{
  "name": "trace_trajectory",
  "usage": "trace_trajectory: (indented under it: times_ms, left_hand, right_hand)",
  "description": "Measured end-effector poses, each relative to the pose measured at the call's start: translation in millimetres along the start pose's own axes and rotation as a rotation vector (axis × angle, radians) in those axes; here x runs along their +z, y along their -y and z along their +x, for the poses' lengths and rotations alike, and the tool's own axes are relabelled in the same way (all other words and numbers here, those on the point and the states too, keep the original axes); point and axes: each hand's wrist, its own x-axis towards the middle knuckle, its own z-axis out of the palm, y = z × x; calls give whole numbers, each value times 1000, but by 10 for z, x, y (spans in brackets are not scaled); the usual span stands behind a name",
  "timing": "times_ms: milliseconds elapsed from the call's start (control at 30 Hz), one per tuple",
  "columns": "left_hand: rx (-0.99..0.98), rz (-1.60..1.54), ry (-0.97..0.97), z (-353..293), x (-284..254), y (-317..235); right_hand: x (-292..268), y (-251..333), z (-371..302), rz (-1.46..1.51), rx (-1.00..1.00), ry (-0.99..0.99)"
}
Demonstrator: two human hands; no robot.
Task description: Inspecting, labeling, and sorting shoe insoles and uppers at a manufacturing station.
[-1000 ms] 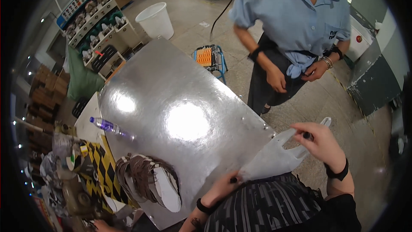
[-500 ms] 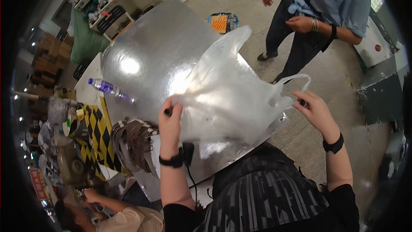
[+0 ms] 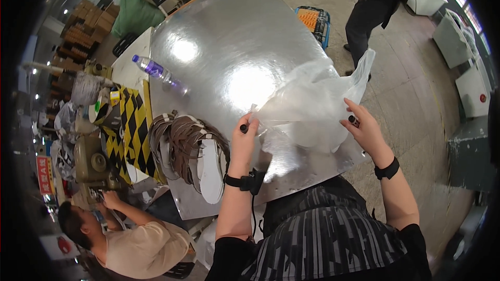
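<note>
A thin translucent white plastic bag (image 3: 307, 101) is spread, crumpled, over the right part of the shiny metal table (image 3: 219, 36). My left hand (image 3: 243, 138) is closed, pinching the bag's left edge between thumb and finger. Against the bag's right side my right hand (image 3: 369, 131) has its thumb and forefinger apart; no grip on the plastic shows. A small black cylindrical piece sits at the fingers of each hand. Left of my left hand, brown shoe uppers (image 3: 185, 138) lie stacked, with a white sole-shaped piece (image 3: 211, 171) beside them.
A plastic bottle with a purple label (image 3: 156, 70) lies at the table's left. Yellow-and-black striped tape (image 3: 136, 130) marks the edge of the adjoining machine. A co-worker (image 3: 140, 247) sits at lower left; another person (image 3: 367, 15) stands beyond the table, near a blue-framed orange-topped item (image 3: 312, 21).
The view has shifted. My right hand has come off the bag's handle and its fingers have parted. The bag has sunk lower and folded over to the right; my left hand keeps its pinch.
</note>
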Motion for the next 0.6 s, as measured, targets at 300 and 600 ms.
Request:
trace_trajectory:
  times_ms: [300, 600]
  left_hand:
    - [-42, -467, -134, 62, -255, -164]
    - [104, -84, -98, 428, -348, -862]
  right_hand:
    - [311, 320, 411, 86, -101, 97]
    - [374, 433, 1081, 33, -54, -27]
